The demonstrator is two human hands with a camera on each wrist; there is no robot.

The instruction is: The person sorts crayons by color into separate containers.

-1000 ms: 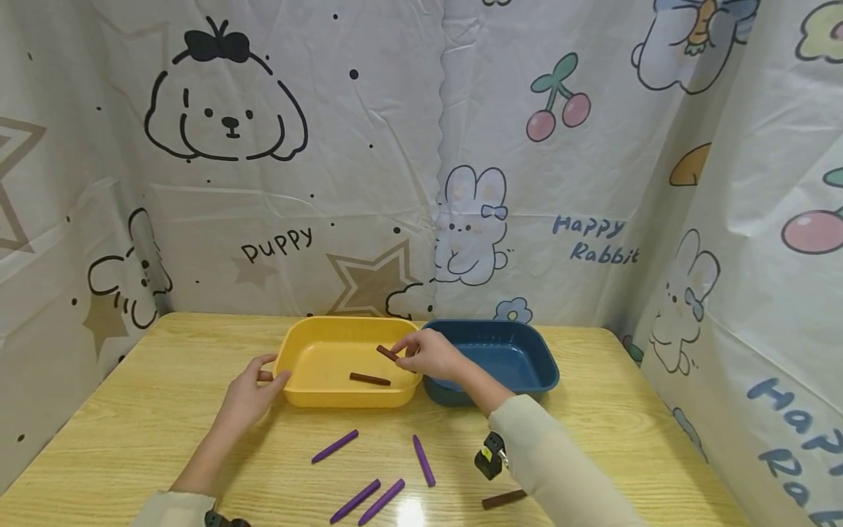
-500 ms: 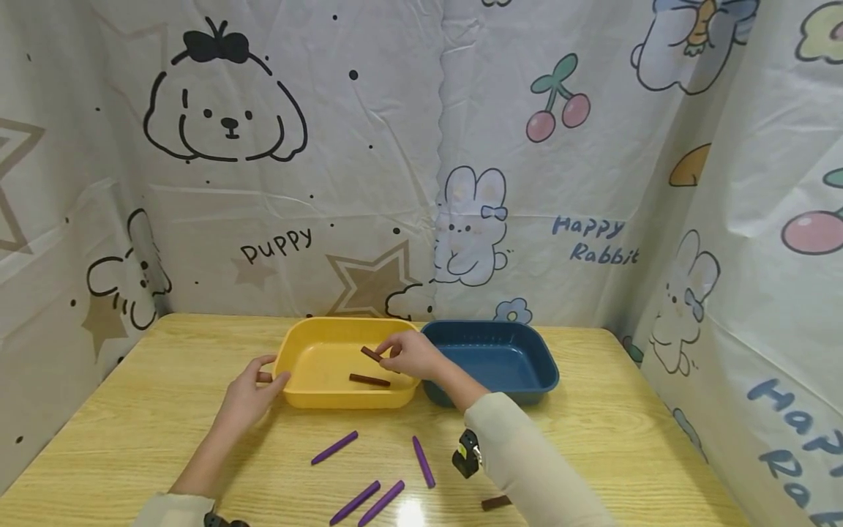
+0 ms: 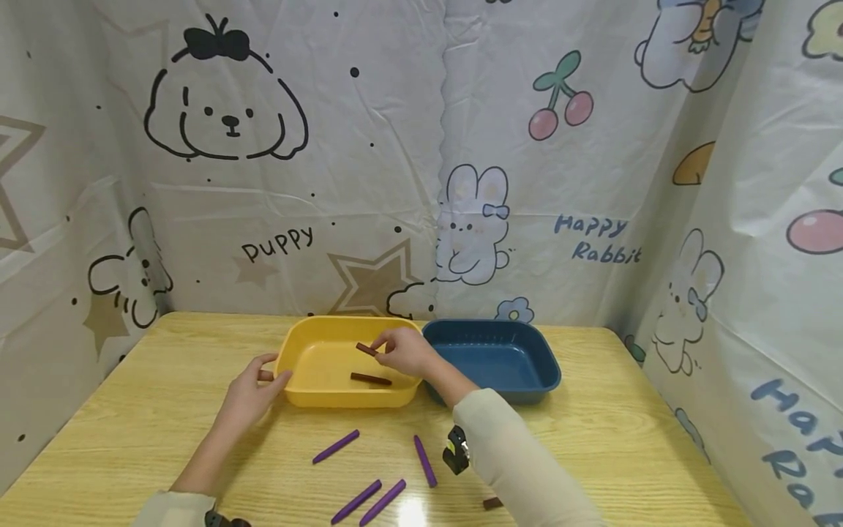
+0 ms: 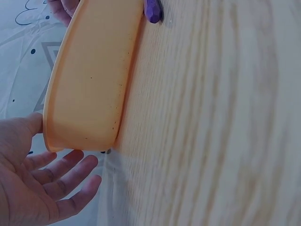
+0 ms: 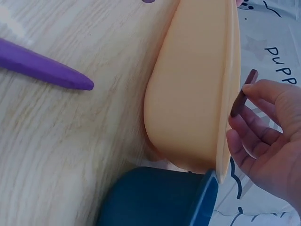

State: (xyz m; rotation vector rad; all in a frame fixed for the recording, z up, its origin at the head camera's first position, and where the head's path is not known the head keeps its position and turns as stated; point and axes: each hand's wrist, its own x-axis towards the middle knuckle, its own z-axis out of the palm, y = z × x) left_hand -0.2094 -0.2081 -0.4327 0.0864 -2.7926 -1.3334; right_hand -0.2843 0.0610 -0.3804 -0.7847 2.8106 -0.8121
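Note:
Over the yellow bin, my right hand pinches a brown crayon between thumb and fingers. The right wrist view shows this brown crayon tilted beside the bin's rim. A second brown crayon lies on the bin floor below the hand. At the bin's left end, my left hand holds the rim. In the left wrist view the left thumb lies at the rim and the loosely bent fingers are at the end wall.
A dark blue bin stands against the yellow one's right side. Several purple crayons lie on the wooden table in front. Another brown crayon shows partly beside the right sleeve. A patterned curtain hangs behind.
My right hand has moved left with the brown crayon, farther over the yellow bin. The left hand stays at the bin's left end.

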